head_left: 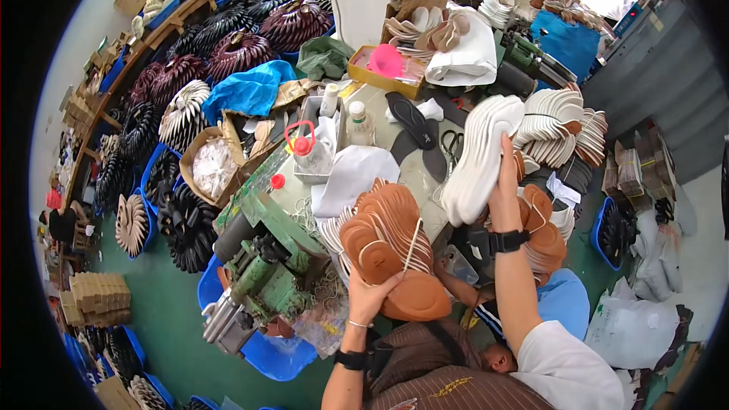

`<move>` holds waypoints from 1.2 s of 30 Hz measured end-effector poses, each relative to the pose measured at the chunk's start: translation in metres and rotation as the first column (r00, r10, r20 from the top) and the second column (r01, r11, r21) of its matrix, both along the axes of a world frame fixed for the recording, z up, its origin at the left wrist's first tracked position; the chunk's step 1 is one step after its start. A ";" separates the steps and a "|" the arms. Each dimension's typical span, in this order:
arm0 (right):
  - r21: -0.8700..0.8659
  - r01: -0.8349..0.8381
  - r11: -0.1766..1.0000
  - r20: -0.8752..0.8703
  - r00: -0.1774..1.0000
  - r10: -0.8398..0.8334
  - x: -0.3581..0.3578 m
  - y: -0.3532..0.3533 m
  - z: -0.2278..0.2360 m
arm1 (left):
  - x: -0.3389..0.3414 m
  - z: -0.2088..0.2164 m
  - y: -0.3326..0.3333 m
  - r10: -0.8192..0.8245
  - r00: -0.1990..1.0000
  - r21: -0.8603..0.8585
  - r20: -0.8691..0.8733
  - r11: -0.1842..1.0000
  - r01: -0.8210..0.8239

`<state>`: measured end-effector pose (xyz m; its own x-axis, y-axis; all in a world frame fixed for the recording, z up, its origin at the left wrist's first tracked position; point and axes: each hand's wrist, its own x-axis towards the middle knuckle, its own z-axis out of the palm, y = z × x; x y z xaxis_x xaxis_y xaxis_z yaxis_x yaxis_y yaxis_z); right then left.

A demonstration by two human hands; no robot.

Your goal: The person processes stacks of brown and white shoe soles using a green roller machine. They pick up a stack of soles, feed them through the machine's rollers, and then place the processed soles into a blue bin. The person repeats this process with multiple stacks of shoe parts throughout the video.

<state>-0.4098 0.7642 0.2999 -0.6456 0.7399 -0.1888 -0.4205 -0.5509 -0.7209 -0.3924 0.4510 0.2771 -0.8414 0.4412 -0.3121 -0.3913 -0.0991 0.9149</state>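
My left hand [370,292] is closed round the near end of a bundle of brown insoles [386,216], its thumb on top of them. A pale band crosses this bundle, which lies over the near edge of the worktable. Raised on the right, my right hand [504,175] grips a thick stack of white insoles [480,152] by its side; some of its fingers are hidden. Beyond that stack stands a tied bundle of white insoles [548,123]. Brown insoles [538,212] sit partly behind my right wrist.
A green sewing machine [277,266] stands left of the brown bundle. White paper [355,178], black insoles [414,123], scissors [452,144] and bottles [359,123] lie on the worktable [376,102]. A blue-clothed person [563,300] is close on my right. Blue bins [277,357] stand on the floor.
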 end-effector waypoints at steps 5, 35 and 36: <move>0.255 -0.312 0.915 0.220 0.940 0.259 0.032 -0.059 0.036 | -0.039 -0.061 -0.012 -0.055 0.996 -0.027 0.071 0.998 0.057; 0.827 -0.461 0.323 0.323 0.858 0.399 0.075 -0.499 0.041 | 0.096 0.031 -0.280 0.689 0.646 -0.003 -0.329 0.683 -0.731; 0.811 -0.482 0.332 0.327 0.844 0.426 0.074 -0.504 0.031 | 0.097 0.024 -0.289 0.693 0.674 0.014 -0.256 0.700 -0.714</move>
<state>-0.3363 0.2600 0.3310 -0.9460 0.1297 0.2971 -0.2599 0.2444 -0.9342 -0.2954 0.1618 0.3013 -0.9411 -0.3284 -0.0803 -0.0205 -0.1817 0.9831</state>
